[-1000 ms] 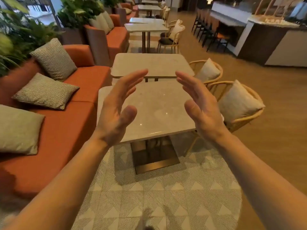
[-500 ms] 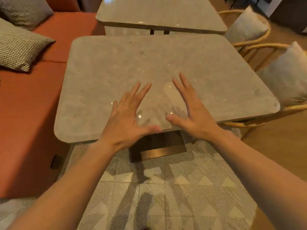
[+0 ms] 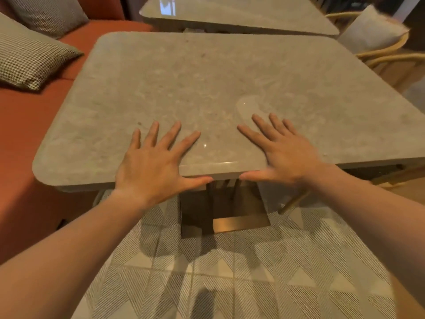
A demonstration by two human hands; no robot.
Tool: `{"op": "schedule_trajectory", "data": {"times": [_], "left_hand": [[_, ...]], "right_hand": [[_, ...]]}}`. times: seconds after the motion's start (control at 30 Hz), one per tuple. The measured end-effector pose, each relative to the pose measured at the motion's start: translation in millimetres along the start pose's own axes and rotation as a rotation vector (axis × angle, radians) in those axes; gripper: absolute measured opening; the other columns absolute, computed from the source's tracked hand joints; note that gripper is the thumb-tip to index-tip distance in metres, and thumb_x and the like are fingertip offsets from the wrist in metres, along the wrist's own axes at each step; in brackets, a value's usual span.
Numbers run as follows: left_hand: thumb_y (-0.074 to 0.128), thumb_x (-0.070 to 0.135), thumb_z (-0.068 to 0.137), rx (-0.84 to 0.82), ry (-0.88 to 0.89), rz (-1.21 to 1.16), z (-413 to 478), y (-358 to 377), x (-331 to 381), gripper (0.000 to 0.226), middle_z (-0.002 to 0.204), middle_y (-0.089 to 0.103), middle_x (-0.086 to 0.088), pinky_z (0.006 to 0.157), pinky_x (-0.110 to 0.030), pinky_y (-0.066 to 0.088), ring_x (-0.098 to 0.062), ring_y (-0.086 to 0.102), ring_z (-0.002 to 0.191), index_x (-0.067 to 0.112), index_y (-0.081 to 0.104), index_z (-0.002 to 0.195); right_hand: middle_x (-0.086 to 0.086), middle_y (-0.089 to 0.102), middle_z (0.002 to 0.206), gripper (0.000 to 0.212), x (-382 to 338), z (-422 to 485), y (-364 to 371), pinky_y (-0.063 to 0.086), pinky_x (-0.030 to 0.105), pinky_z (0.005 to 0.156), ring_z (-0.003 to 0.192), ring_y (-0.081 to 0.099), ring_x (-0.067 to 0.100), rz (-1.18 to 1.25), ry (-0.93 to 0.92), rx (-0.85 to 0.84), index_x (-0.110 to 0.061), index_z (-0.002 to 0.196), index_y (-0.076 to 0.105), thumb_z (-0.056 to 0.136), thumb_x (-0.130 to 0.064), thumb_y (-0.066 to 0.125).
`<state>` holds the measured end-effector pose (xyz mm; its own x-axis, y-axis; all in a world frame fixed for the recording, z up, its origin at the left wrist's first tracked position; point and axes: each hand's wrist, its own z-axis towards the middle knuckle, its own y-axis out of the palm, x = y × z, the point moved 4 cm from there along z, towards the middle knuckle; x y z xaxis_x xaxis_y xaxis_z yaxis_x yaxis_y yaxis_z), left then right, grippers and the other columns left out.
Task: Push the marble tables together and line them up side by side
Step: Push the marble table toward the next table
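Note:
The near marble table [image 3: 218, 84] fills the middle of the head view, a beige square top on a brass pedestal base [image 3: 232, 217]. My left hand [image 3: 156, 166] lies flat on its near edge with fingers spread and the thumb hooked over the rim. My right hand [image 3: 282, 153] rests the same way a little to the right. A second marble table [image 3: 241, 14] stands just behind, with a narrow gap between the two tops and its edge angled relative to the near one.
An orange sofa [image 3: 27, 125] with checked cushions [image 3: 30, 61] runs along the left, close to the table's side. Rattan chairs [image 3: 391, 63] with a pale cushion [image 3: 370, 31] stand at the right. A patterned rug [image 3: 230, 277] covers the floor under me.
My hands came down from mid-air onto the near table's front edge, then spread further apart. The view has closed in on the table.

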<state>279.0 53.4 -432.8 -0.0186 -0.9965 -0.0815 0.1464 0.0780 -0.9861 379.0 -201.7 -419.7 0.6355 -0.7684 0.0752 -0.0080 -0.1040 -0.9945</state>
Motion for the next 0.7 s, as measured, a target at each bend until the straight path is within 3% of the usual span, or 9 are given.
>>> {"op": "schedule_trajectory", "data": {"times": [0.17,0.33,0.7], "left_hand": [[-0.011,0.110,0.062,-0.006,0.023,0.027,25,5,-39,0.114,0.180,0.012,0.008,0.131,-0.061,0.022,-0.036,0.020,0.166,0.057,-0.010,0.162],[-0.006,0.111,0.062,-0.015,0.060,0.036,57,8,-75,0.116,0.179,0.020,0.009,0.130,-0.061,0.026,-0.033,0.027,0.165,0.058,0.000,0.164],[-0.006,0.113,0.055,-0.001,0.087,-0.004,90,12,-104,0.118,0.179,0.016,0.012,0.132,-0.057,0.022,-0.029,0.023,0.166,0.062,-0.001,0.161]], "right_hand": [[0.003,0.002,0.182,0.124,-15,32,-2,0.007,0.057,0.134,0.167,0.005,0.041,0.020,0.014,0.014,-0.048,0.167,-0.005,0.060,-0.112,-0.003],[0.005,0.006,0.182,0.125,-30,70,-3,0.009,0.060,0.133,0.166,0.007,0.044,0.041,0.039,0.037,-0.046,0.168,-0.003,0.061,-0.110,-0.004],[0.006,0.007,0.181,0.119,-34,105,-5,0.008,0.060,0.133,0.166,0.008,0.045,0.030,0.073,0.052,-0.046,0.168,-0.004,0.068,-0.109,0.009]]}}
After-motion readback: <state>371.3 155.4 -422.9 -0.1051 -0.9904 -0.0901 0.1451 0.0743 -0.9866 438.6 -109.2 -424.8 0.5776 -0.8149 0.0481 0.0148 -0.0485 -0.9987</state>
